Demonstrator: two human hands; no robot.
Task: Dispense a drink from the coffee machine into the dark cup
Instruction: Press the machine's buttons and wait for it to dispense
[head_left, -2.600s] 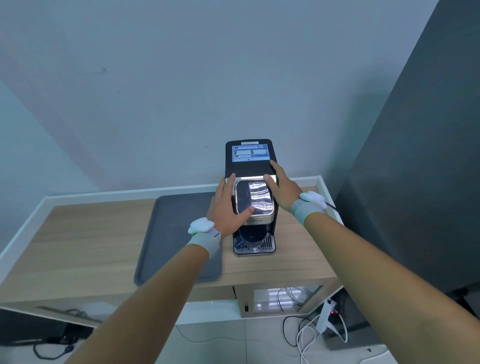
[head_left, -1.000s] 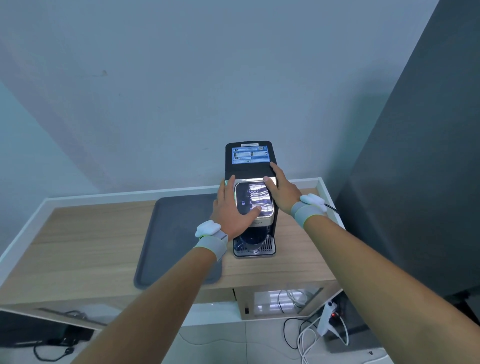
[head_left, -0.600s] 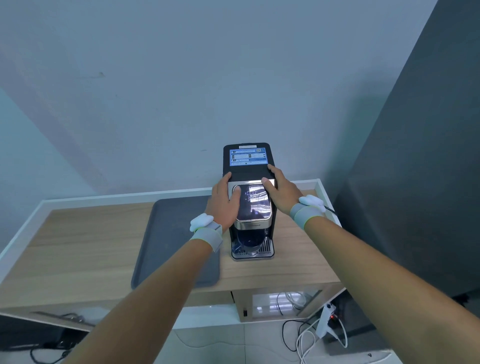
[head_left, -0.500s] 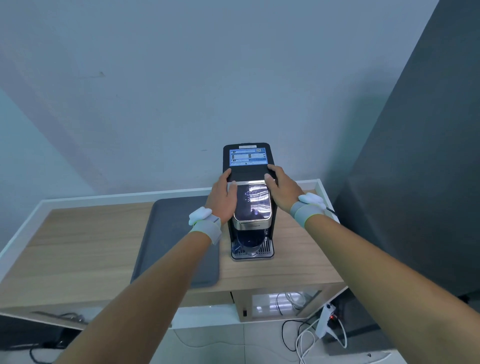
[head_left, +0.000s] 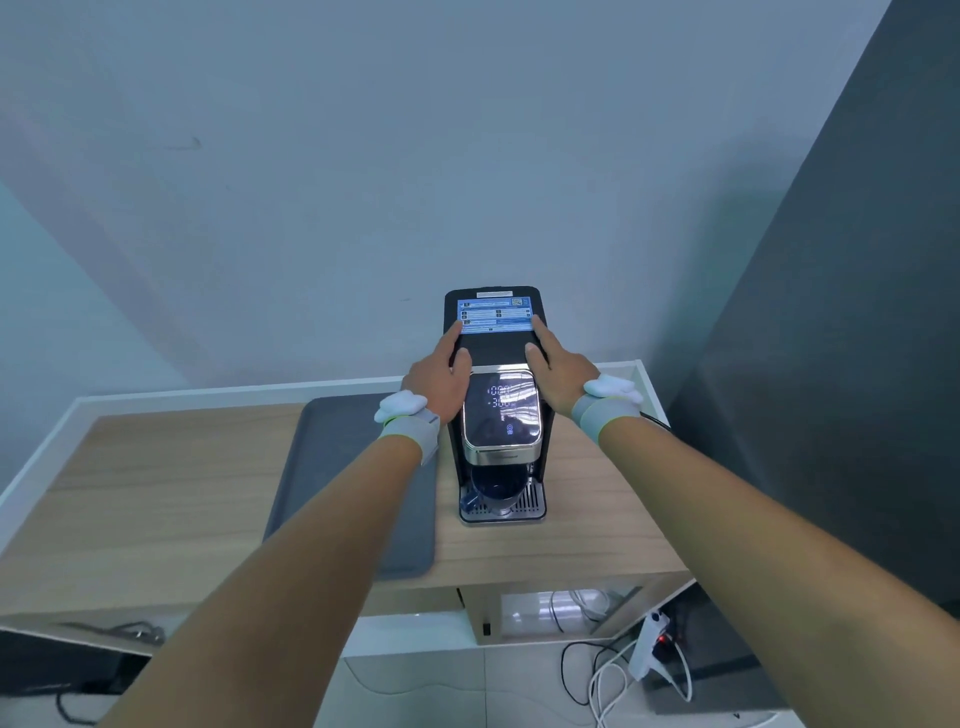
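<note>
Both hands are resting flat on the black top of the coffee machine (head_left: 496, 358). Left hand (head_left: 436, 376) is lying along the machine's left edge with fingers extended and loosely together, gripping nothing; its fingertips are reaching the left side of the blue label (head_left: 494, 315). Right hand (head_left: 558, 371) is lying along the right edge in the same flat, extended posture, likewise holding nothing, with its fingertips touching the right side of the label. Each wrist is wearing a grey band (head_left: 410, 428) with a white piece on top.

Between the two hands, and nearer the person, the glossy control panel (head_left: 501, 410) is showing lit digits and a small blue icon. Below the panel, well under both hands, the dark cup (head_left: 496, 488) is standing on the drip grille (head_left: 527, 501) beneath the outlet, its handle pointing left.

The machine is standing on the wooden desk (head_left: 156, 499). A grey tray (head_left: 337, 467) is lying just beside the machine, under the left forearm. Cables and a power strip (head_left: 649, 644) are lying on the floor below the desk.
</note>
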